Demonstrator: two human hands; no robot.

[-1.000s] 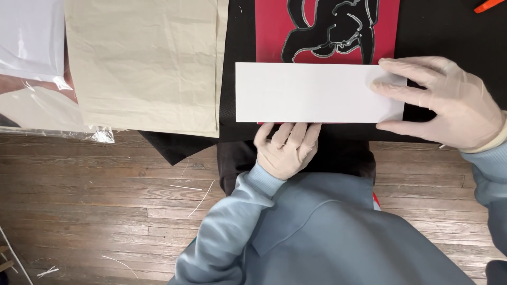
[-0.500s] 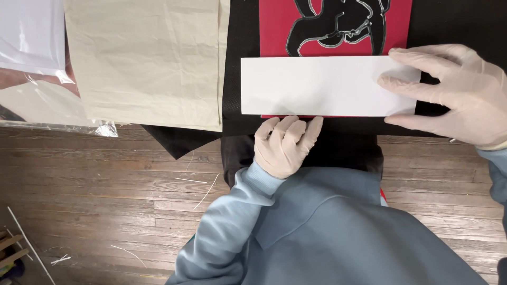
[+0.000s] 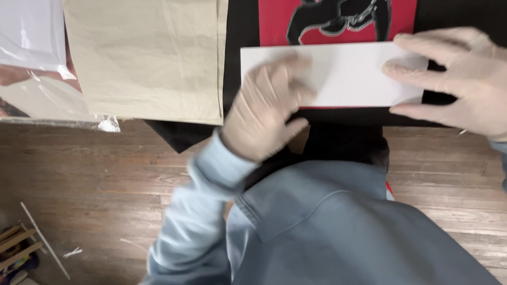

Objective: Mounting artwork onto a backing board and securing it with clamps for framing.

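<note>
A view from above, looking down over the wearer's own body. Nearest is a grey-blue sweatshirt point(image 3: 338, 232) filling the lower middle, with a wooden plank floor point(image 3: 95, 174) showing to either side of it.

Just beyond, the left hand point(image 3: 266, 108), in a thin pale glove, is blurred. Its grip is released: the fingers point(image 3: 288, 74) are spread flat over the left half of one white card point(image 3: 348, 74), pressing rather than pinching.

The right hand point(image 3: 457, 79), also gloved, comes in from the right edge. Its fingers lie flat across the card's right end, with the thumb at the card's lower edge; the grip looks loose and flat, though whether the thumb tucks under the card cannot be told.

The card is a long white rectangle lying crosswise on a black garment point(image 3: 338, 140). It covers the lower edge of a red printed panel point(image 3: 274, 21) bearing a black figure. The card looks light, thin and fairly stiff with smooth faces, so it would likely slide under gloves and crease if bent; its short ends or long edges seem the safest places to hold.

To the left on the desk lies one sheet of creased tan paper point(image 3: 142, 58), overlapping the black garment. Farther left are clear plastic wrappers point(image 3: 37, 84) with white material inside; their number is unclear.

Counted: two gloved hands, one card, one garment, one tan sheet.
</note>
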